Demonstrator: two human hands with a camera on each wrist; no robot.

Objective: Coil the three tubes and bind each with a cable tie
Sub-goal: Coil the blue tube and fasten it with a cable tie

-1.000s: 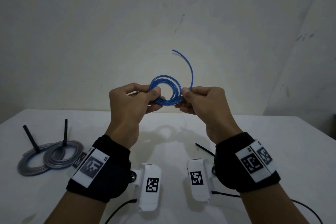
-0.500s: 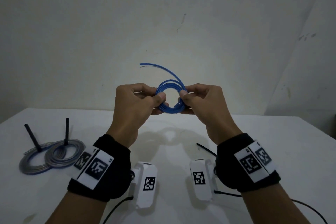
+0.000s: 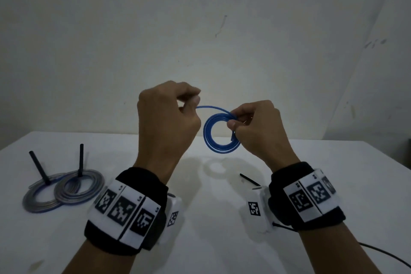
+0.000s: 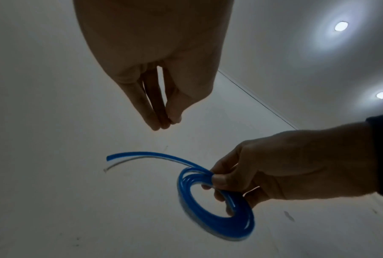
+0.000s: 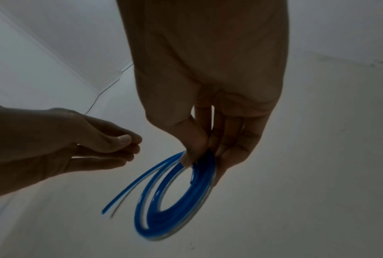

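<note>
blue tube coil (image 3: 219,133) now pinched by right hand (image 3: 258,129) alone; left hand (image 3: 165,122) has let go, fingertips bunched.

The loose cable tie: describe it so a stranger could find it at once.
Start at the white table. Between the two wrists, just left of the right wristband, a thin black cable tie lies flat. Unlike the two black ties standing up from the clear coils at far left, it binds nothing.
</note>
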